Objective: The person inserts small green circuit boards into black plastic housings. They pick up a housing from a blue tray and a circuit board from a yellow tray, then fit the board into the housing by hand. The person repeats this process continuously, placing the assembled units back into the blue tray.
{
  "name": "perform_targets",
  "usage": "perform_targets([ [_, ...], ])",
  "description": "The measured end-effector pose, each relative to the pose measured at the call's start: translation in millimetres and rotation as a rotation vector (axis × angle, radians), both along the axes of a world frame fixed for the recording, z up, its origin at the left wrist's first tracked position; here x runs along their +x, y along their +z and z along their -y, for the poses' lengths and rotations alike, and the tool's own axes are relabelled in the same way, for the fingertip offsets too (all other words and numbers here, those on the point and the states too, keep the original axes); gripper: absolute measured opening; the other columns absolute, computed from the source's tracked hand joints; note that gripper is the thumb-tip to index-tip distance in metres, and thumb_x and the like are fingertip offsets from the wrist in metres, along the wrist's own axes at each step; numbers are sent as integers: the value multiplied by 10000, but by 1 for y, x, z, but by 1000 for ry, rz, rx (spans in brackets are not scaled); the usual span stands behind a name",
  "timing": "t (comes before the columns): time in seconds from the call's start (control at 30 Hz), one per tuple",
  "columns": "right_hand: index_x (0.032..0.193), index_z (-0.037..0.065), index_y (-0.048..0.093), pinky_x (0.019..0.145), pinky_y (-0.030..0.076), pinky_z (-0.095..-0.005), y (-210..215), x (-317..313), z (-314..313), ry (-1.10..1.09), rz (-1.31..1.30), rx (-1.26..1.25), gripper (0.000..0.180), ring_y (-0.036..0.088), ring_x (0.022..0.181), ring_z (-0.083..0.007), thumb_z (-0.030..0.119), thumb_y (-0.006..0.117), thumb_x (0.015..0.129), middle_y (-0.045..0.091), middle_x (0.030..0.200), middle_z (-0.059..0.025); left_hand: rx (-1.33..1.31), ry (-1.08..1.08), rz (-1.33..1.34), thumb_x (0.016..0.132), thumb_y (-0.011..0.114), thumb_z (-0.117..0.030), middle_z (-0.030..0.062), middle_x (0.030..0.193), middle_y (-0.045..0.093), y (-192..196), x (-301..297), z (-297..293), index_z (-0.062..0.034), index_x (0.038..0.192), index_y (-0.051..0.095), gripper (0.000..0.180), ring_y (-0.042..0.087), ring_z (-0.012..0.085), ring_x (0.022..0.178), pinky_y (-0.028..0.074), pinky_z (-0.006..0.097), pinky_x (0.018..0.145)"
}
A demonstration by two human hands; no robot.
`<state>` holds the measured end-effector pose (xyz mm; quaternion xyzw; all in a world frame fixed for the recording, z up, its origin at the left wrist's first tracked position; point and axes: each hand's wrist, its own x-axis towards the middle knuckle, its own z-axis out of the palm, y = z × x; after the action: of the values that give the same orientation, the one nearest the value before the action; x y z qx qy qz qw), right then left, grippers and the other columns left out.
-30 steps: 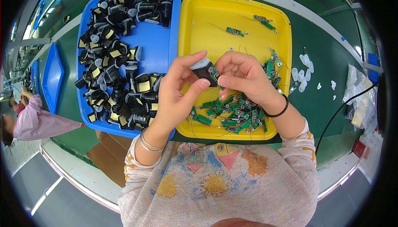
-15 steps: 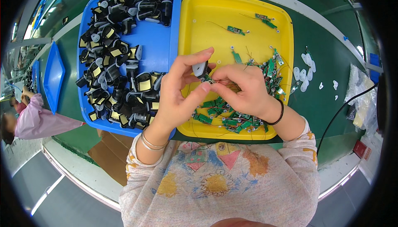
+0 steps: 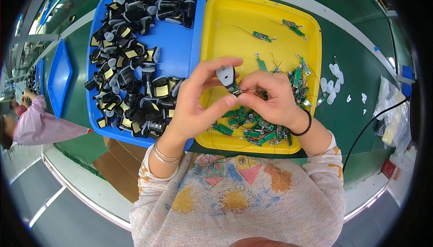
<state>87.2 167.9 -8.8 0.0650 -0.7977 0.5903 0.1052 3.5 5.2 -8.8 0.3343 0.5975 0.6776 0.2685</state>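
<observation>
I'm looking remotely into a factory workshop: a green counter carries a blue tray heaped with black cases and a yellow tray of circuit boards; another worker wears pink.

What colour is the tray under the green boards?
The tray is yellow, seen best in the head view.

yellow tray: upper left corner open, hand can pass; loose boards toward upper right corner, board pile clogs lower edge. blue tray: gap along right edge halfway down, black cases crowd left edge. left hand blocks tray seam, right hand mid-yellow.
</observation>
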Motion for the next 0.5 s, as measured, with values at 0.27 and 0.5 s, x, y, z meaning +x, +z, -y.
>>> perform_targets([
  [0.27, 788, 31, 573, 564, 455, -292, 1, -1, 5, 26, 8, 108, 113, 601, 649, -233, 69, 648, 712, 601, 723, -93, -55, -48, 184, 730, 649, -123, 163, 1076, 565, 4, 1, -1, 21, 1158, 455, 491, 540, 190, 994, 408, 308, 890],
  [0.5, 792, 25, 590, 621, 452, -308, 2, -6, 12, -67, -79, 195, 132, 574, 709, -255, 11, 637, 669, 590, 770, -107, -123, 54, -167, 716, 649, -114, 134, 1071, 582, 3, -1, 2, 11, 1099, 506, 427, 551, 188, 994, 408, 303, 872],
])
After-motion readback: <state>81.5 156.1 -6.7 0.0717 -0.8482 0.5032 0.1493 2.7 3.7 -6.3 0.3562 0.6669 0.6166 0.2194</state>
